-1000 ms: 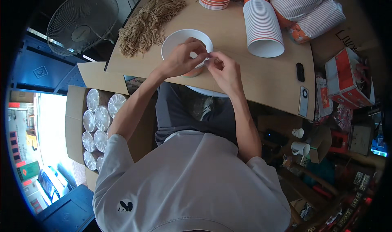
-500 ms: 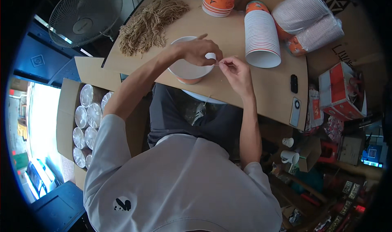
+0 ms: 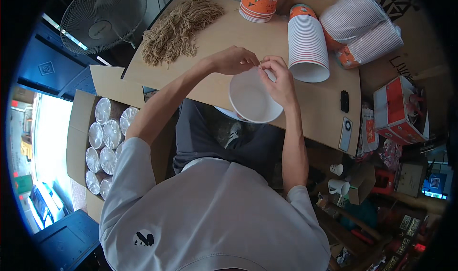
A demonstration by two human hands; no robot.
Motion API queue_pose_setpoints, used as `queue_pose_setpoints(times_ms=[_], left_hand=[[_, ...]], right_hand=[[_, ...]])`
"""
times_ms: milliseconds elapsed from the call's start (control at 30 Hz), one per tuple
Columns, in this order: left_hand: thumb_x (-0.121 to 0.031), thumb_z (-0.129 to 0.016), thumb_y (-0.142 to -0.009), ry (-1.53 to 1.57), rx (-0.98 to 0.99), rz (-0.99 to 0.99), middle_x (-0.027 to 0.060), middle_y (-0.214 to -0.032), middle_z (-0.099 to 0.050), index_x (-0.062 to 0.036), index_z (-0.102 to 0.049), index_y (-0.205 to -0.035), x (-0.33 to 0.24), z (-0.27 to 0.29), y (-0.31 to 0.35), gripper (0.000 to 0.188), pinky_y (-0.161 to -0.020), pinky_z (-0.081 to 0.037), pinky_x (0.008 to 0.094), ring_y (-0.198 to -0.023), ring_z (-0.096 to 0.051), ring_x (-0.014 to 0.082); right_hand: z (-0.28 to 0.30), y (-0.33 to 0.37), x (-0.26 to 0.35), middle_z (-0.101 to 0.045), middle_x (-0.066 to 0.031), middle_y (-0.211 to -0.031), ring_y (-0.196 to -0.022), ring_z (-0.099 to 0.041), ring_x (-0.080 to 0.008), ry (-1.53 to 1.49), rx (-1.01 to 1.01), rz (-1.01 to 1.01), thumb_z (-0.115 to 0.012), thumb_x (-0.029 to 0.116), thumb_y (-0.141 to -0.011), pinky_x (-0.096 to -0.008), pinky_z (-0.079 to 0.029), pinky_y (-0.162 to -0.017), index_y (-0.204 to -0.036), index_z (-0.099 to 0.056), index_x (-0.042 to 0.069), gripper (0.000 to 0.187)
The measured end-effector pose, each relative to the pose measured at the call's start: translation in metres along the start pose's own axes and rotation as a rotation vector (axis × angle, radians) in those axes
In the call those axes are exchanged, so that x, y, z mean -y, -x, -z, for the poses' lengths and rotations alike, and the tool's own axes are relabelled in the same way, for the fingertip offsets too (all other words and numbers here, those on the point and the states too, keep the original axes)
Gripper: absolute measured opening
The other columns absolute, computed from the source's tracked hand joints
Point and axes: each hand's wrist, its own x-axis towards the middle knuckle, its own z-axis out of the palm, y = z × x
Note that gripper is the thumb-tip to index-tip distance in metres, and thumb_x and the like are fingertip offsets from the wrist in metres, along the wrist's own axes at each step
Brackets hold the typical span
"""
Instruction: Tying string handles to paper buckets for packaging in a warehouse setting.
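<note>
A large white-lined paper tub [image 3: 253, 99] sits at the table's front edge, its mouth tipped toward me. At the tub's far rim my left hand [image 3: 234, 60] is bent over with curled fingers, fingertips meeting those of the other hand. My right hand [image 3: 280, 82] comes up over the tub's right side, thumb and fingers pinched. Whatever lies between the fingertips is too small to make out. Beyond my left hand, a heap of tan, cord-like strands [image 3: 179, 30] lies on the tabletop [image 3: 214, 92].
A long nested stack of paper tubs [image 3: 309, 46] lies to the right, near an upright orange stack [image 3: 259, 4] and plastic-wrapped stacks [image 3: 355, 13]. A phone [image 3: 345, 132] and a black object [image 3: 344, 100] rest at the right edge. Left are a fan [image 3: 102, 20] and a carton [image 3: 78, 137] of wrapped cups.
The tub has shifted right and nearer, and its mouth now tilts toward me. My hands have come together at its rim; the thin clear strand seen between them earlier no longer shows.
</note>
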Motion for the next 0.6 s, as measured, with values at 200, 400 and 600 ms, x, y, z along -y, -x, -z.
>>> queue_pose_setpoints(times_ms=[200,400,600], left_hand=[[-0.013,-0.074,-0.094,0.231,-0.181,0.063,0.0119,-0.097,-0.079,-0.0028,-0.075,-0.112,0.005,-0.020,0.000,0.020,-0.084,-0.060,0.0346,-0.091,-0.077,0.0212],[-0.009,-0.074,-0.095,0.155,-0.204,0.111,0.0101,-0.099,-0.077,0.0008,-0.071,-0.105,0.000,-0.015,0.005,0.014,-0.087,-0.060,0.0335,-0.092,-0.075,0.0170],[-0.011,-0.074,-0.095,0.113,-0.288,0.083,0.0099,-0.100,-0.077,-0.0005,-0.071,-0.109,0.000,-0.021,0.012,0.018,-0.087,-0.061,0.0347,-0.096,-0.077,0.0209]], right_hand=[[0.001,-0.005,-0.004,-0.065,-0.0156,-0.122,-0.108,-0.070,-0.0274,-0.042,0.000,-0.034,-0.071,0.001,-0.093,-0.0366,-0.058,-0.092,-0.101,-0.069,-0.002,0.010],[0.003,-0.007,-0.002,-0.069,-0.0171,-0.111,-0.098,-0.074,-0.0265,0.080,-0.063,-0.102,-0.069,0.004,-0.097,-0.0359,-0.059,-0.084,-0.104,-0.066,-0.003,0.011],[-0.010,-0.012,0.004,-0.073,-0.0179,-0.099,-0.094,-0.075,-0.0291,0.141,-0.048,-0.235,-0.066,0.009,-0.101,-0.0383,-0.058,-0.080,-0.109,-0.063,-0.002,0.014]])
